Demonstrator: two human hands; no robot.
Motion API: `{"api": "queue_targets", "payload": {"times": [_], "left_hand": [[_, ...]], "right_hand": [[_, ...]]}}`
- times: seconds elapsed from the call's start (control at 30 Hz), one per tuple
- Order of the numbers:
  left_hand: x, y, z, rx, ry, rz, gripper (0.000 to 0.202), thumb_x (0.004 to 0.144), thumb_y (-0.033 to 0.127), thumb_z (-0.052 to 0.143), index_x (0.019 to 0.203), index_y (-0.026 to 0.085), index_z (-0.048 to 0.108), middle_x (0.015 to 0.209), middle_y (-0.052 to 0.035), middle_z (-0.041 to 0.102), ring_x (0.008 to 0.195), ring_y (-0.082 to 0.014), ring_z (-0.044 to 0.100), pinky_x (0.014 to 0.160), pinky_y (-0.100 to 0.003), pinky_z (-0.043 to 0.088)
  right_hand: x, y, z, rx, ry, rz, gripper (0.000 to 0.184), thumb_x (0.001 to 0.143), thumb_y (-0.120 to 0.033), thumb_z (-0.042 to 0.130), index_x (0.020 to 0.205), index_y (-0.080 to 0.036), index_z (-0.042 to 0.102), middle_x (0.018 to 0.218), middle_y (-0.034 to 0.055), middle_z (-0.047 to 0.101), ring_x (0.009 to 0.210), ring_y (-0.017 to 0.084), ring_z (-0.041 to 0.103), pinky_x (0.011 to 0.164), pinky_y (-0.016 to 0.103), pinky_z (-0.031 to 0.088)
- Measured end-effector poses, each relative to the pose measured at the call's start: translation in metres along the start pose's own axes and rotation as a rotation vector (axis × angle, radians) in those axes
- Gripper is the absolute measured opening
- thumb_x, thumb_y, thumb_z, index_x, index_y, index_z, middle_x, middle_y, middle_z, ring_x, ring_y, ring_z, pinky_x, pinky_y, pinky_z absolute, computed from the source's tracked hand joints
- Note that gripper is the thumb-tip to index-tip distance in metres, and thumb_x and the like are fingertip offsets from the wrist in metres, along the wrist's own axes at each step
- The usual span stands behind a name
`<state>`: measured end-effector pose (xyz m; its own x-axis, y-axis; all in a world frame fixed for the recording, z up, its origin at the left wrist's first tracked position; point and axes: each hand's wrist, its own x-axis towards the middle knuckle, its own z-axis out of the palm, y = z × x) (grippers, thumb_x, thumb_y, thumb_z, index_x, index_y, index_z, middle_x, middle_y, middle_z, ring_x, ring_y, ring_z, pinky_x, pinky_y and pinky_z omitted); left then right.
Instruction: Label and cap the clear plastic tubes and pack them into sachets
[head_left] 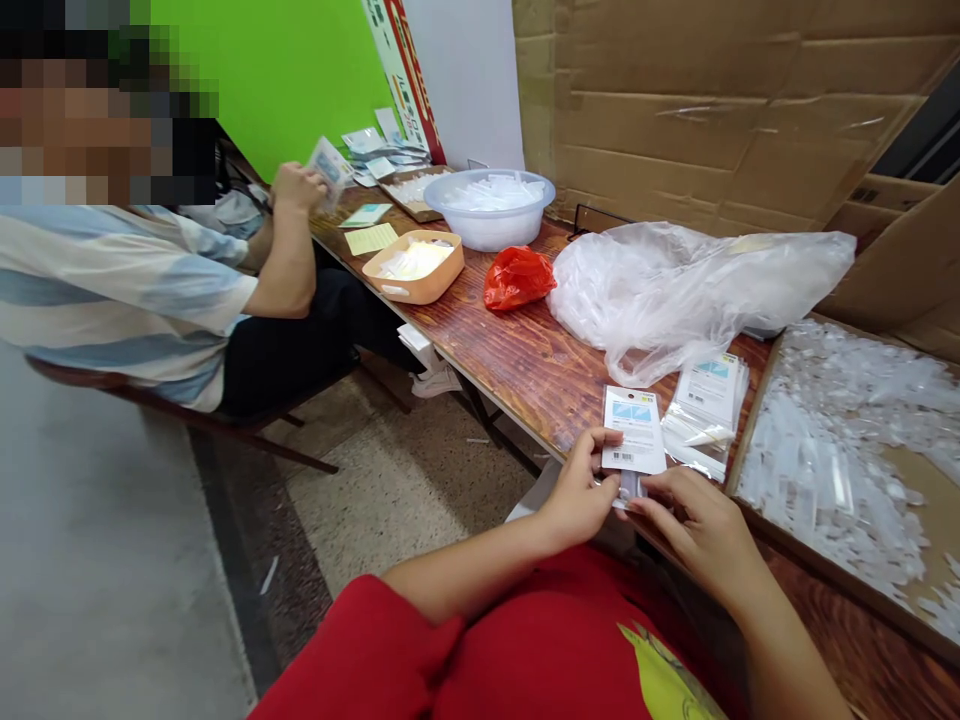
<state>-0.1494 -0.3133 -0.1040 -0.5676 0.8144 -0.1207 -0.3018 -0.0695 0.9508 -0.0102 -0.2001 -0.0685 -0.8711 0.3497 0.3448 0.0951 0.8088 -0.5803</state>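
Between my hands is a small packaging bag with a printed card, blue and white, with a barcode near its lower edge. My left hand grips the bag's left side, thumb and fingers closed on it. My right hand pinches at the bag's lower right, around a small clear plastic piece at its mouth; whether the piece is inside the bag I cannot tell. Just right of it lies a stack of similar card bags. A shallow cardboard tray of many clear plastic pieces stands beside my right hand.
A crumpled clear plastic bag and a red bag lie on the wooden table. Behind stand an orange bin and a translucent basin of white pieces. At left, a seated co-worker holds a similar packet.
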Motion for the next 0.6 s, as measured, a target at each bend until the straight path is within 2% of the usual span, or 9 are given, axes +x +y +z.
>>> {"api": "queue_targets", "payload": {"times": [0.13,0.3,0.43,0.6], "left_hand": [[0.000,0.008,-0.004,-0.027,-0.004,-0.038,0.052,0.070,0.014,0.064,0.118,0.022,0.047,0.116,-0.0075,0.058,0.087,-0.0154,0.063,0.048,-0.017,0.053],[-0.003,0.021,-0.010,-0.015,-0.070,-0.071,0.056,0.067,0.018,0.068,0.119,0.023,0.047,0.124,-0.0082,0.054,0.076,-0.0113,0.062,0.036,-0.013,0.045],[-0.004,0.025,-0.016,-0.011,-0.061,-0.093,0.059,0.066,0.021,0.074,0.119,0.022,0.049,0.126,-0.0099,0.056,0.082,-0.0150,0.064,0.039,-0.014,0.047],[-0.004,0.026,-0.019,-0.066,-0.042,-0.074,0.061,0.064,0.022,0.083,0.117,0.020,0.054,0.119,-0.0077,0.062,0.088,-0.0156,0.067,0.050,-0.014,0.053]], "right_hand": [[0.001,0.001,0.008,-0.005,0.087,-0.033,0.015,0.098,-0.037,0.066,0.101,-0.022,0.069,0.083,0.0032,0.068,0.074,0.018,0.065,0.070,0.030,0.053],[0.001,0.003,0.015,-0.092,0.234,0.041,0.028,0.094,-0.043,0.071,0.112,-0.022,0.069,0.093,0.0059,0.064,0.079,0.020,0.063,0.074,0.034,0.056],[0.001,0.005,0.012,-0.078,0.243,0.062,0.039,0.092,-0.048,0.071,0.120,-0.022,0.067,0.105,0.0091,0.061,0.095,0.024,0.064,0.083,0.039,0.059],[0.001,0.006,0.002,0.058,0.179,0.110,0.033,0.098,-0.045,0.063,0.122,-0.023,0.067,0.121,0.0122,0.061,0.110,0.025,0.065,0.090,0.041,0.060]]}}
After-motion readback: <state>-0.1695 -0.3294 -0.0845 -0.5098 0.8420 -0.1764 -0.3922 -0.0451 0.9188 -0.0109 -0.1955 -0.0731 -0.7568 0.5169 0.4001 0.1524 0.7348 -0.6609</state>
